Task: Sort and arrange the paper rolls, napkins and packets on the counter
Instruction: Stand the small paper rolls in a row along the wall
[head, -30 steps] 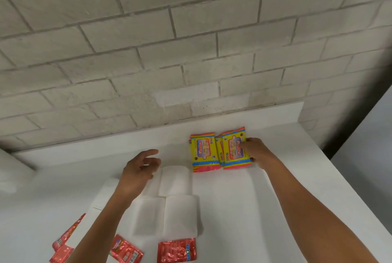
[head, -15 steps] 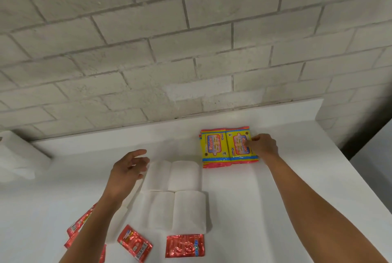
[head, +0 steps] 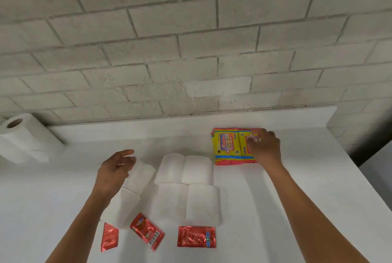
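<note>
Head view: the right hand (head: 265, 148) rests curled on the right of two yellow packs (head: 230, 146) lying side by side at the back of the table (head: 297, 188), whether pinching or just pressing I cannot tell; the left hand (head: 114, 169) hovers loosely open, holding nothing, over the rolls (head: 186, 186), with red packets (head: 196, 237) nearer the front edge. The step looks like squaring up the packs: best to nudge lightly so their edges line up without the left one sliding.

Yellow-red napkin packs (head: 228, 146), red packets (head: 196, 236)
</note>
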Motion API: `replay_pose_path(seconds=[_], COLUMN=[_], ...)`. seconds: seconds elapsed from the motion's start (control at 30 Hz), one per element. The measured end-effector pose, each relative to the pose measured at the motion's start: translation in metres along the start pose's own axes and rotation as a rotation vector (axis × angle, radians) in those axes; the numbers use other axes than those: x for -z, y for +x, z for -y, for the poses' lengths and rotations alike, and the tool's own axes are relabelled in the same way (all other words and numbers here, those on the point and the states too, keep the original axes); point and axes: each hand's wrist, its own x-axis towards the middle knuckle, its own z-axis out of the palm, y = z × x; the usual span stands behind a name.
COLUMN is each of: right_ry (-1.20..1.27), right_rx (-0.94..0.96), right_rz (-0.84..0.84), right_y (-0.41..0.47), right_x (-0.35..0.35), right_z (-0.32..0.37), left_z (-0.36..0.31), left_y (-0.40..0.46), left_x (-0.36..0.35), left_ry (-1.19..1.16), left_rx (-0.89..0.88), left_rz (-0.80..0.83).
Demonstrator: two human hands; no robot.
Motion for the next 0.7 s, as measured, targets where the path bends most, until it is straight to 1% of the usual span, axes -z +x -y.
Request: replay_pose_path(seconds=[0.17,0.3,0.43,0.57,0.7], right_ry=[-0.004,-0.023,0.004,0.043,0.07], right_rx=[0.21,0.276,0.301,0.333,0.318], right_rz=[0.037,0.13,0.169,0.258,0.356], right_y=[-0.035,-0.066,-0.098,-0.135,-0.16], right_x=[-0.023,-0.051,-0.077,-0.108,-0.138], right_z=[0.035,0.061,0.085,0.121,0.149], left_z=[0.011,0.027,0.043,0.054,0.062], left_y=[0.0,0.011,0.027,0.044,0.058], left_x=[0.016,0.028,0.036,0.049,0.053], left_ry=[0.076,0.169,0.294,0.269,0.305], left_rx=[0.022,0.032,0.094,0.16,0.168], left_rz=[-0.047,-0.046,0.069,0.193,0.296])
